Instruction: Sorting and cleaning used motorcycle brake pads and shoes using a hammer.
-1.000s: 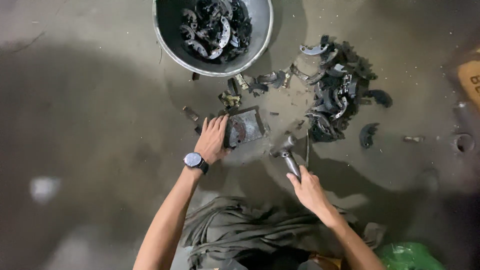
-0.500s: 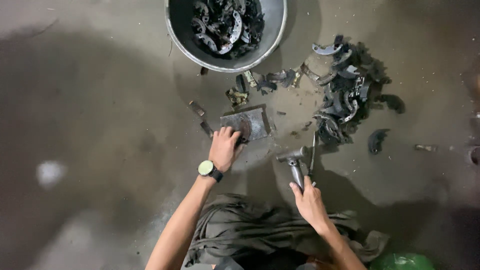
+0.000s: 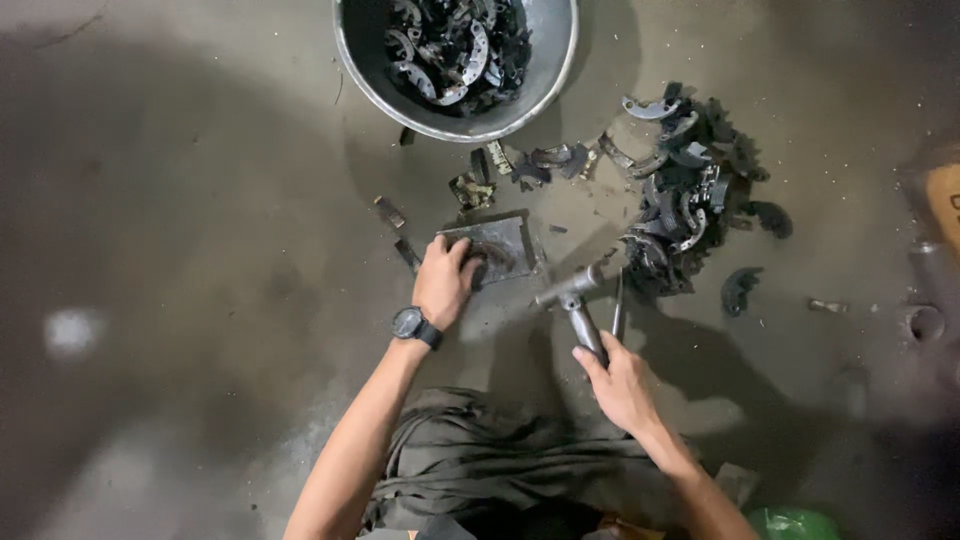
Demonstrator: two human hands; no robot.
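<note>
- The flat, square, dark grey metal plate [image 3: 497, 248] lay on the concrete floor [image 3: 180, 250], just below the round grey metal basin [image 3: 457, 62] that stood at the floor's top edge in the head view.
- A curved dark part, partly hidden by fingers, lay on the plate's left side.
- The left hand [image 3: 445, 281], with a black wristwatch [image 3: 414, 326] on its wrist, pressed down on that left side, fingers bent over the curved part; I could not tell whether they truly clamped it or only pinned it.
- The right hand [image 3: 619, 385] was closed around the handle of a grey steel hammer [image 3: 574, 300], whose head hung just right of the plate, apart from it.
- A thin metal rod [image 3: 618, 305] lay just beside the hammer's handle.
- The basin held a heap of dark curved metal shoes.
- A second pile of dark curved metal pieces [image 3: 680, 205] lay on the floor to the right of the plate, well apart from the left hand.
- Small scraps [image 3: 470, 190] were strewn between the basin and the plate.
- Olive folded cloth [image 3: 490, 465] lay at the bottom edge, between the 2 forearms.
</note>
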